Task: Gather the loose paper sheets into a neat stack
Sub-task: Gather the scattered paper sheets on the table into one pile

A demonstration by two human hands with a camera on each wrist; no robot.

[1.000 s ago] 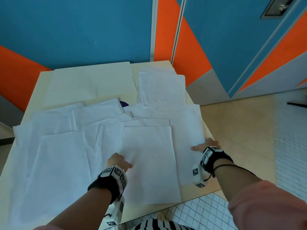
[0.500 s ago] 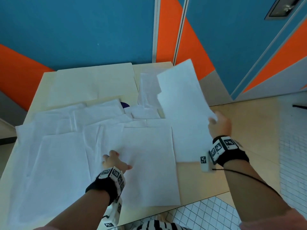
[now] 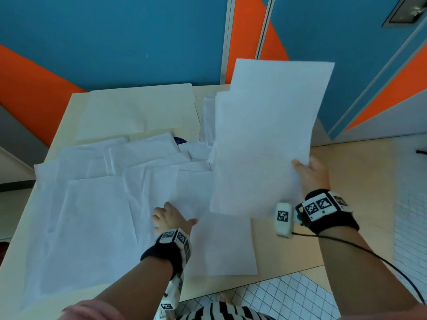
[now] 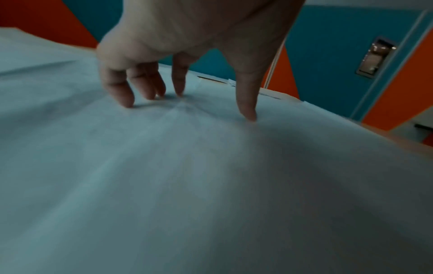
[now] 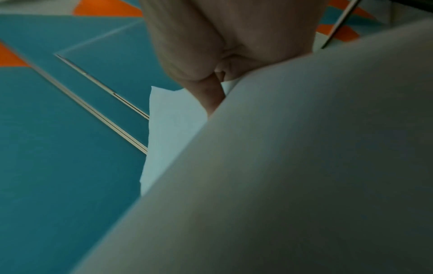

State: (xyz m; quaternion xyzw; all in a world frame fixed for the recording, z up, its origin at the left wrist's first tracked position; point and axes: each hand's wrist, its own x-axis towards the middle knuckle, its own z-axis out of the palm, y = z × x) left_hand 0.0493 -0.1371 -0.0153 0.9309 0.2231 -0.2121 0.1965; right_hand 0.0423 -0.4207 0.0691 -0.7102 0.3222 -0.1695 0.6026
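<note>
Head view: right hand (image 3: 310, 173) is pinching the lifted paper sheets (image 3: 265, 135) by their right edge, holding them in the air over the table's (image 3: 69, 116) right side; left hand (image 3: 169, 218) is pressing on a flat sheet (image 3: 219, 245) among the scattered sheets (image 3: 97, 215)

Left wrist view: spread fingertips (image 4: 127, 100) are pushing down on paper, wrinkling it

Right wrist view: fingers (image 5: 212, 96) are gripping paper, blurred sheet filling most of the frame
</note>
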